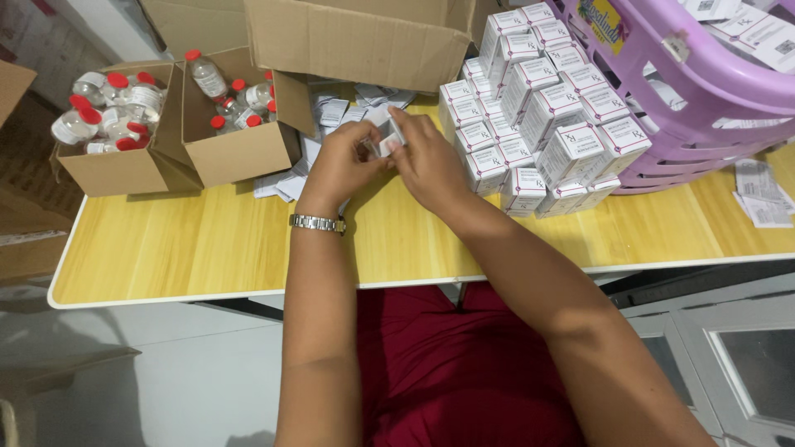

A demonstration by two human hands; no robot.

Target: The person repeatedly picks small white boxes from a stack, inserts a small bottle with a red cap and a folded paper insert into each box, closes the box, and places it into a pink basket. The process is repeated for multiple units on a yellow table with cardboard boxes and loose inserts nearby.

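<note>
Both my hands meet over the yellow wooden table [207, 248] and together hold a small white carton [387, 137], open at one end. My left hand [344, 165], with a metal watch on the wrist, grips the carton from the left. My right hand [431, 161] holds it from the right, fingers at the open flap. Whether anything is inside the carton is hidden by my fingers. A stack of several closed white cartons [542, 108] stands just right of my right hand. Flat folded paper leaflets [331, 112] lie behind my hands.
Two small cardboard boxes [240, 153] at the left hold clear bottles with red caps [207, 76]. A large cardboard box [356, 37] stands at the back. A purple plastic basket [704, 91] with more white cartons sits at the right, leaflets [762, 194] beside it.
</note>
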